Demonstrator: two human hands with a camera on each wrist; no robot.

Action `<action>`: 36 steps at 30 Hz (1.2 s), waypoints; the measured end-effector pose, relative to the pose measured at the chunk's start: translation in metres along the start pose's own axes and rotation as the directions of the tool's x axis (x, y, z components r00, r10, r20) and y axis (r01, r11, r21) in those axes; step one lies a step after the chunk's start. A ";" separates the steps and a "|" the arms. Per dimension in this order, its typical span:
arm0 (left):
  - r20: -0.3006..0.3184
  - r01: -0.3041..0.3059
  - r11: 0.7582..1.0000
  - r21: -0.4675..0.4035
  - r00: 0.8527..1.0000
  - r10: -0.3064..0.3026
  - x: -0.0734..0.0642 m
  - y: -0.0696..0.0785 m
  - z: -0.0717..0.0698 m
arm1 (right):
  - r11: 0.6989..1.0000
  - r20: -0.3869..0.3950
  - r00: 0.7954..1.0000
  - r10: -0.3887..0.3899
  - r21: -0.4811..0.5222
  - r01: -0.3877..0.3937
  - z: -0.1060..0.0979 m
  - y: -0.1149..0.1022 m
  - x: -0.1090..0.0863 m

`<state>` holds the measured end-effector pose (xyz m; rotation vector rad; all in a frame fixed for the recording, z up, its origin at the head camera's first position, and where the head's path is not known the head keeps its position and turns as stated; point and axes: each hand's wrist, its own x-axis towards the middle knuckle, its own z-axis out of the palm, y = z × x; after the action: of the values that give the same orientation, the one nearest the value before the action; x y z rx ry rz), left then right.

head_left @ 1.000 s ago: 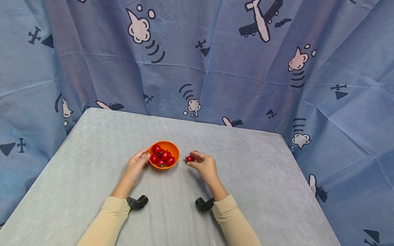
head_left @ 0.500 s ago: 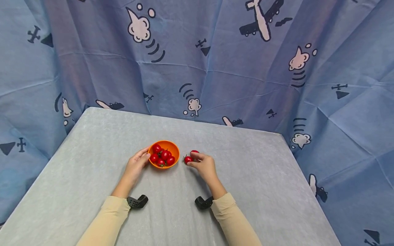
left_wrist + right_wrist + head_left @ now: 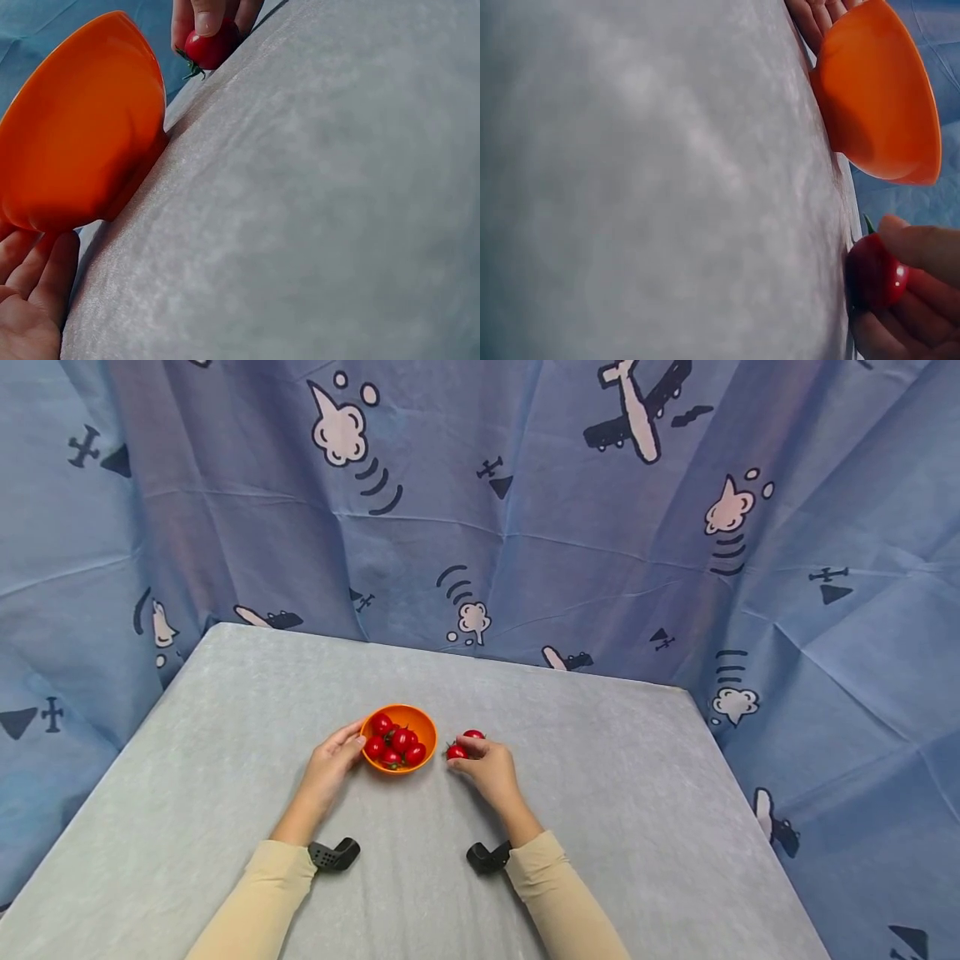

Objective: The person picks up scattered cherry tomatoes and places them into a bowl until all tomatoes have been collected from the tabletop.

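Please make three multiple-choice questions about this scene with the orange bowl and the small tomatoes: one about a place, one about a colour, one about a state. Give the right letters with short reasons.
1. Where does the tomato pinched by the right hand lie?
A. inside the bowl
B. on the table right of the bowl
C. left of the bowl

2. What colour is the bowl?
A. orange
B. green
C. white

3. What is the left hand doing?
A. lying flat, far from the bowl
B. lifting a tomato
C. touching the bowl's side with its fingers

Answers: 
1 B, the head view shows the tomato on the grey table, right of the bowl. 
2 A, all three views show orange. 
3 C, the head view shows the fingers at the bowl's left side.
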<state>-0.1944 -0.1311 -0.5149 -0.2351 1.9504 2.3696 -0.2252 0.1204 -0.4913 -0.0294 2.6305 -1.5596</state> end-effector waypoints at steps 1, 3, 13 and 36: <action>0.001 0.000 1.000 -0.001 1.000 0.000 0.000 0.000 0.000 | 1.000 -0.003 1.000 -0.004 -0.003 0.004 0.001 0.000 -0.001; -0.001 0.001 1.000 -0.002 1.000 -0.001 0.000 0.000 0.001 | 1.000 -0.012 1.000 -0.006 0.003 0.006 0.001 -0.001 -0.002; 0.005 -0.003 1.000 -0.013 1.000 0.003 0.001 -0.002 0.000 | 0.998 -0.066 0.996 0.060 0.032 -0.058 0.002 -0.001 -0.003; 0.002 0.009 1.000 0.010 1.000 -0.009 0.001 -0.001 -0.002 | 0.995 -0.073 0.995 0.065 0.080 -0.059 -0.007 -0.019 -0.008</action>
<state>-0.1953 -0.1326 -0.5159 -0.2407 1.9557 2.3528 -0.2178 0.1178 -0.4706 0.1178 2.5966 -1.6723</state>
